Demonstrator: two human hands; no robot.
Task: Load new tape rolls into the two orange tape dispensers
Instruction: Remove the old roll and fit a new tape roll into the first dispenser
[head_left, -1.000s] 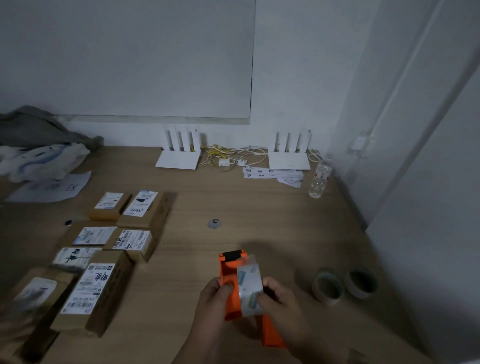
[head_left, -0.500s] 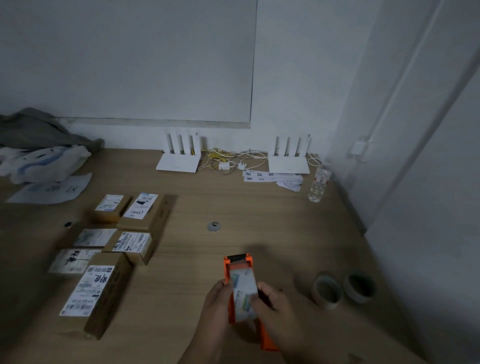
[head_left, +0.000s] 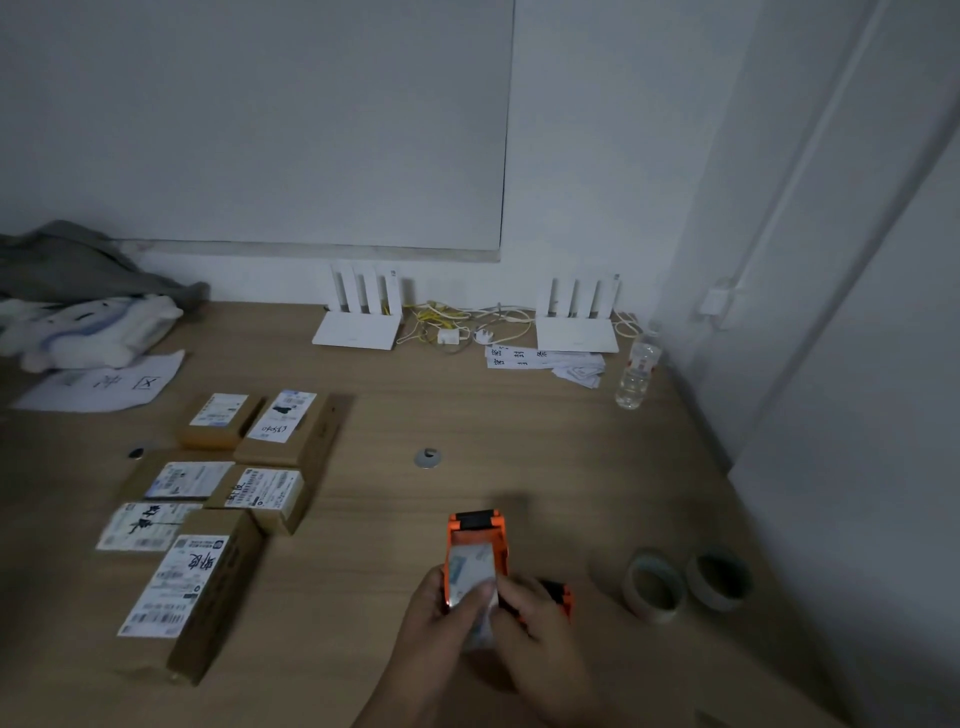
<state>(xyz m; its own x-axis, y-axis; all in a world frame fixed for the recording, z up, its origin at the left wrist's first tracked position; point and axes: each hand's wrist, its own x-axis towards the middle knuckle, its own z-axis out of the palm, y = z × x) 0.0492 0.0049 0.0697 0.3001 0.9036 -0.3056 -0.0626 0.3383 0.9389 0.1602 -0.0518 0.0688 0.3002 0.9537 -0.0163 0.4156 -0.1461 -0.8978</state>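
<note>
An orange tape dispenser (head_left: 475, 527) with a black front roller lies near the table's front edge, a pale tape roll (head_left: 470, 569) sitting inside its frame. My left hand (head_left: 431, 618) grips the dispenser's left side. My right hand (head_left: 540, 634) pinches the roll from the right, thumb on its face. A second orange dispenser (head_left: 558, 595) peeks out behind my right hand, mostly hidden. Two tape rolls, one (head_left: 652, 584) beside the other (head_left: 719, 577), lie flat on the table to the right.
Several labelled cardboard boxes (head_left: 208, 582) lie at the left. A small metal disc (head_left: 427, 458) sits mid-table. Two white routers (head_left: 358, 327) with cables, paper slips and a water bottle (head_left: 636, 371) line the back wall. Clothes (head_left: 78, 312) are piled at the far left.
The tape roll has gone down further into the orange dispenser, and both hands with the dispenser shifted slightly toward me. The camera tilted a little.
</note>
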